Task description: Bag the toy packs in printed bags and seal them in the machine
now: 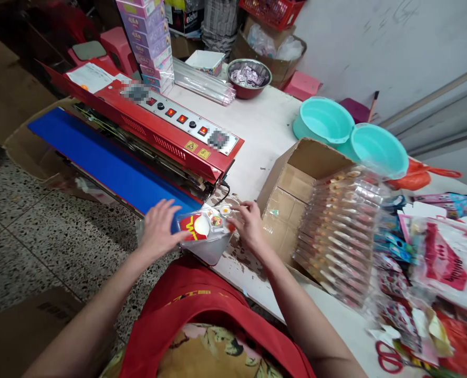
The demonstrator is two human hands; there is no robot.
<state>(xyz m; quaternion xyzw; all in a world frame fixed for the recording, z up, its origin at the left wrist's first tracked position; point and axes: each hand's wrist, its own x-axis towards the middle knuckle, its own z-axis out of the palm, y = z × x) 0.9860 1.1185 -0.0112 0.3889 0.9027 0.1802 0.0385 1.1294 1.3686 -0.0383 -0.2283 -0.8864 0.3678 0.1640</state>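
A clear plastic packet [206, 234] with a red and yellow toy inside lies at the near end of the blue conveyor belt [99, 157] of a red sealing machine [170, 123]. My left hand [159, 227] rests on the packet's left edge, fingers spread over it. My right hand [249, 220] pinches the packet's right edge with curled fingers. Both hands hold the packet flat at the belt's start.
An open cardboard box [292, 184] holds a row of several filled clear packets [341, 231]. Two teal basins [351, 134], a metal bowl of sweets [249, 77], stacked purple boxes [148, 39], loose packaging [434, 262] and red scissors [388, 357] crowd the white table [265, 126].
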